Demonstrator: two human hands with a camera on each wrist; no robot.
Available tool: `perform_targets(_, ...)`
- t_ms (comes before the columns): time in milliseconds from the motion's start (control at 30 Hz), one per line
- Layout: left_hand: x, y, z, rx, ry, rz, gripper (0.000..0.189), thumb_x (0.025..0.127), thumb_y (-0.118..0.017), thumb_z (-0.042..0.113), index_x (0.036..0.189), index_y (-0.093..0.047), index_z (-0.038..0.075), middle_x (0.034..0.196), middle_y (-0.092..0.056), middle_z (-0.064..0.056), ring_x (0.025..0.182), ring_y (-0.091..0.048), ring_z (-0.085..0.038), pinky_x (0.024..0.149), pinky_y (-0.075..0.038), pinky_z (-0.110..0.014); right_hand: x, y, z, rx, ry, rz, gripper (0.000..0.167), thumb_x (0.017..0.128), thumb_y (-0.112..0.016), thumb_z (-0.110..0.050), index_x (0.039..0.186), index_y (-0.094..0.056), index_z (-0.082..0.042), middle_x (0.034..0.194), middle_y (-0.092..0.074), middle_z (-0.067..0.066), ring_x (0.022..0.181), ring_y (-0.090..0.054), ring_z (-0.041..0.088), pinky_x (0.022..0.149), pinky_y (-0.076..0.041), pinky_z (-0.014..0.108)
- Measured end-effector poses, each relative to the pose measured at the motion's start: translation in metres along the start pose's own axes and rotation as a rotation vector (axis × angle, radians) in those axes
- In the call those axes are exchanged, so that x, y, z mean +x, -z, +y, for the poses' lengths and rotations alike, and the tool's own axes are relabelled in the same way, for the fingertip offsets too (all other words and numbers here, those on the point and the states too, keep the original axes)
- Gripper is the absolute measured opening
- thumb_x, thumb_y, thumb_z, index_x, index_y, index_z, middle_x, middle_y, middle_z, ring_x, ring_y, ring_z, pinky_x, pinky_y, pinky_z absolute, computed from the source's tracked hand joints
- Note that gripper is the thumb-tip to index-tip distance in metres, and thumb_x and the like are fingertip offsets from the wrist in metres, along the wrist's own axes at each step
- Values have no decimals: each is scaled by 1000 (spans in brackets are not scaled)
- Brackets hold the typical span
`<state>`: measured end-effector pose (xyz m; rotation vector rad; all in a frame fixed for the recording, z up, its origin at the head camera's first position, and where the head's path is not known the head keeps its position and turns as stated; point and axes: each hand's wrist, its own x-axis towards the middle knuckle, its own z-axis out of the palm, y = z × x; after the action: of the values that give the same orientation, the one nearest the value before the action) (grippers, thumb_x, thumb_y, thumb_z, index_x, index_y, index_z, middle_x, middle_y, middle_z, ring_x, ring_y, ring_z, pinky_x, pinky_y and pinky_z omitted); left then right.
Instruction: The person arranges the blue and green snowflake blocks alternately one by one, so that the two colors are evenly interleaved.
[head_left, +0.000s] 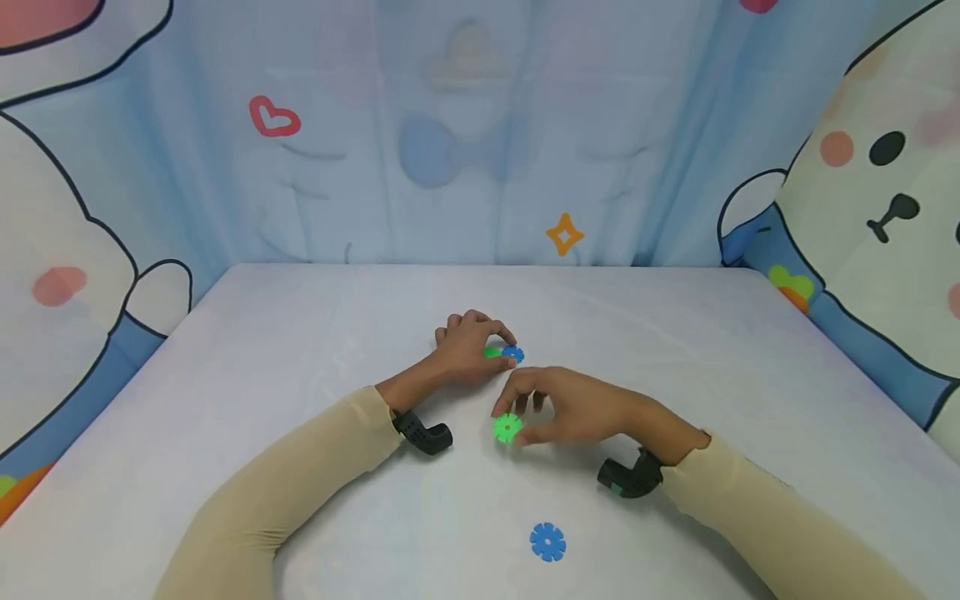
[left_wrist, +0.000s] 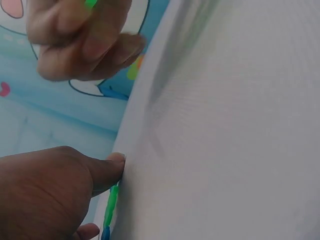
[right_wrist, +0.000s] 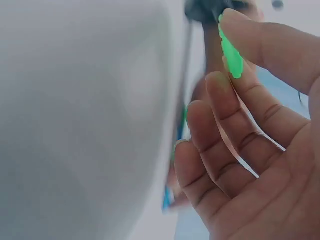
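Note:
My right hand (head_left: 581,404) is raised over the table, pinching a green notched plastic disc (head_left: 507,428) by its edges between thumb and forefinger. In the right wrist view the same green disc (right_wrist: 231,52) is seen nearly edge-on, with the other fingers loosely bent. Farther back, my left hand (head_left: 468,348) holds a blue notched disc (head_left: 513,355) between thumb and forefinger. A green disc (head_left: 492,352) sits against that blue one, partly hidden under the hand; whether they interlock I cannot tell. The left wrist view catches a green disc edge (left_wrist: 111,205) below the thumb.
Nearer the front on the white-covered table (head_left: 390,533) lies a loose blue notched disc (head_left: 548,542). A blue cartoon curtain (head_left: 480,150) hangs behind the table. Black wrist cameras (head_left: 633,475) are strapped under both wrists, close to the tabletop.

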<state>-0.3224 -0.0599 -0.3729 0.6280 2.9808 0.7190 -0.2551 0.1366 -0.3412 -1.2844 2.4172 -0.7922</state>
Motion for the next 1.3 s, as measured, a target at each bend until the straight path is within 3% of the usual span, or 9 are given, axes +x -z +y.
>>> perform_targets(200, 1, -2, -2, -16, 0, 11, 29, 93, -65, 42, 120, -66, 32, 146, -43, -8, 135, -32, -36, 100, -29, -56, 10, 34, 36, -16, -78, 207, 33, 88, -75, -26, 119, -65, -16, 118, -66, -1, 108, -65, 21, 94, -52, 45)
perform_targets(367, 4, -5, 1, -11, 10, -1, 31, 91, -67, 45, 120, -66, 33, 146, -43, -7, 135, -32, -35, 101, -29, -55, 15, 48, 68, -32, -219, 356, 39, 89, -74, -24, 123, -63, -8, 126, -64, 10, 118, -61, 32, 101, -47, 52)
perform_targets(567, 4, -7, 7, 10, 27, -13, 30, 91, -66, 47, 119, -66, 36, 146, -42, -6, 136, -32, -33, 102, -30, -54, 14, 46, 87, -52, -300, 334, 38, 90, -73, -22, 123, -64, -7, 130, -61, 13, 126, -55, 34, 108, -39, 55)
perform_targets(1067, 3, 1, 8, 17, 7, -16, 31, 92, -65, 47, 121, -65, 35, 147, -41, -8, 135, -32, -33, 101, -30, -55, 16, 39, 88, -131, -268, 302, 33, 86, -76, -17, 116, -69, -6, 133, -59, 17, 131, -49, 37, 113, -31, 57)
perform_targets(1300, 0, 3, 7, -5, 5, -22, 30, 92, -65, 45, 120, -66, 33, 146, -42, -9, 136, -31, -35, 102, -29, -56, 19, 38, 86, -139, -305, 297, 33, 85, -76, -18, 116, -71, -8, 137, -56, 19, 134, -43, 41, 112, -28, 61)
